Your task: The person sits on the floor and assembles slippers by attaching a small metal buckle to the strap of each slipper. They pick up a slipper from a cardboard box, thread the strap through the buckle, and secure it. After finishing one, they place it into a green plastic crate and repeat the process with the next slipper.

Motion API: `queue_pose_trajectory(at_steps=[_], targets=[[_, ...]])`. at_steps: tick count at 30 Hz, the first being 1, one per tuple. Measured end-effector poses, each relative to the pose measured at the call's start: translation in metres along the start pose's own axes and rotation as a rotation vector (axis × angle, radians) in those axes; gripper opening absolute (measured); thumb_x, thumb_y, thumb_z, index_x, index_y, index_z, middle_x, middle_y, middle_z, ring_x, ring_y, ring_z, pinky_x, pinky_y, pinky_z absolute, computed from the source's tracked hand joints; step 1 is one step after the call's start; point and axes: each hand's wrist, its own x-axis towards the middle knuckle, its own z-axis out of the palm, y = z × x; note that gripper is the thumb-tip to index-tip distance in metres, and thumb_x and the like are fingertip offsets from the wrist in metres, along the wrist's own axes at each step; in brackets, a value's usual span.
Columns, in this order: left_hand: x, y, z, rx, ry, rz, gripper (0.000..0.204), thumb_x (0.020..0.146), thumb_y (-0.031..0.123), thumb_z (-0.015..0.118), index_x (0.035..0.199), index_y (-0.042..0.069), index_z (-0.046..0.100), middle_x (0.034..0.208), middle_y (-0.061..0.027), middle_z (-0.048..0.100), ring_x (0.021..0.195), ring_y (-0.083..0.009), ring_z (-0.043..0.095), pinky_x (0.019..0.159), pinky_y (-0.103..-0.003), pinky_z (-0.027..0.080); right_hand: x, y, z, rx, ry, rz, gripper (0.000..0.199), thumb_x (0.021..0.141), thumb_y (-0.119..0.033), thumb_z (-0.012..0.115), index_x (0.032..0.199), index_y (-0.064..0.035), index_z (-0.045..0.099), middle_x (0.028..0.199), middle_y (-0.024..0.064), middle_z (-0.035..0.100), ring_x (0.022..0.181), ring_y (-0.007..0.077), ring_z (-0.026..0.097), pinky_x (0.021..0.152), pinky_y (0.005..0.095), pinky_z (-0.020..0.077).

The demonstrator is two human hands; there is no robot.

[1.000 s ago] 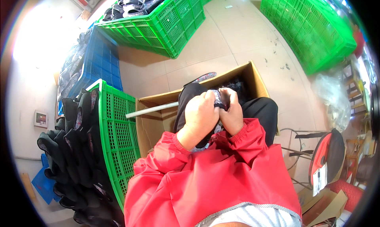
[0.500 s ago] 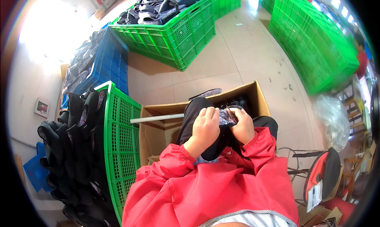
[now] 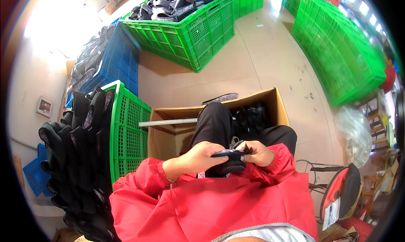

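Observation:
My left hand [image 3: 205,156] grips one end of a black fabric piece with a patterned face [image 3: 231,154], thumb on top. At its other end, my right hand [image 3: 258,153] pinches it, with a small dark strap-like part beside the fingers. The piece is held level, close to my body and over my lap. Beyond my knees stands an open cardboard box [image 3: 282,108] with several black items [image 3: 249,117] inside, partly hidden by my legs. A pale rod [image 3: 168,122] lies across the box's left part.
Left of me, a green crate [image 3: 130,134] stands beside stacked black fabric pieces [image 3: 78,157]. Ahead are a blue crate [image 3: 122,60] and another filled green crate [image 3: 198,35]. More green crates [image 3: 337,52], a clear plastic bag [image 3: 354,134] and a round-seated chair [image 3: 344,191] are at right.
Both hands have come down and nearer my body with the fabric piece, which has turned from showing its patterned face to nearly edge-on. My left forearm now lies more sideways.

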Motion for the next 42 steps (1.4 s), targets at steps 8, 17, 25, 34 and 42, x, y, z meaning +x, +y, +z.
queue_pose_trajectory(at_steps=[8,17,25,34,42], targets=[[-0.002,-0.061,0.028,-1.429,-0.132,-0.251,0.068,0.100,0.051,0.046,0.143,-0.002,0.042,0.140,-0.0187,0.054,0.126,-0.0300,0.055,0.110,-0.048,0.042,0.024,0.033,0.031,0.475,0.248,-0.007,0.028,0.097,-0.018,0.064,0.121,-0.0036,0.060,0.103,0.0004,0.066,0.090,0.0077,0.062,0.078,0.0236,0.0508],[0.020,-0.072,0.005,-1.489,0.275,0.134,0.051,0.103,0.034,0.051,0.142,0.001,0.044,0.139,-0.0130,0.055,0.126,-0.0280,0.055,0.108,-0.043,0.046,0.036,0.059,0.036,0.583,0.570,0.172,0.028,0.100,-0.024,0.059,0.126,-0.0124,0.059,0.079,-0.0044,0.057,0.055,0.0044,0.051,0.046,0.0191,0.0384],[0.041,-0.074,-0.022,-1.589,0.479,0.439,0.053,0.103,0.044,0.046,0.139,0.004,0.050,0.140,-0.0109,0.056,0.129,-0.0289,0.053,0.112,-0.046,0.040,0.017,0.089,0.032,0.409,0.580,0.271,0.030,0.097,-0.026,0.064,0.122,-0.0100,0.057,0.078,-0.0059,0.052,0.052,0.0028,0.038,0.044,0.0192,0.0288],[0.034,-0.129,-0.039,-1.515,0.779,0.044,0.030,0.103,0.037,0.050,0.115,0.013,0.063,0.116,-0.0018,0.067,0.109,-0.0233,0.062,0.101,-0.044,0.048,0.009,0.088,0.023,0.528,0.811,0.089,0.046,0.083,-0.014,0.079,0.122,-0.0041,0.056,0.100,0.0019,0.066,0.077,0.0071,0.061,0.063,0.0204,0.0495],[0.015,-0.098,-0.026,-0.005,1.416,0.356,0.009,0.089,0.006,0.070,0.098,0.009,0.067,0.099,-0.0020,0.063,0.090,-0.0160,0.059,0.082,-0.028,0.047,0.015,0.077,0.026,0.301,0.893,-0.103,0.041,0.080,-0.009,0.082,0.113,-0.0006,0.058,0.103,0.0047,0.066,0.091,0.0109,0.061,0.087,0.0269,0.0505]])
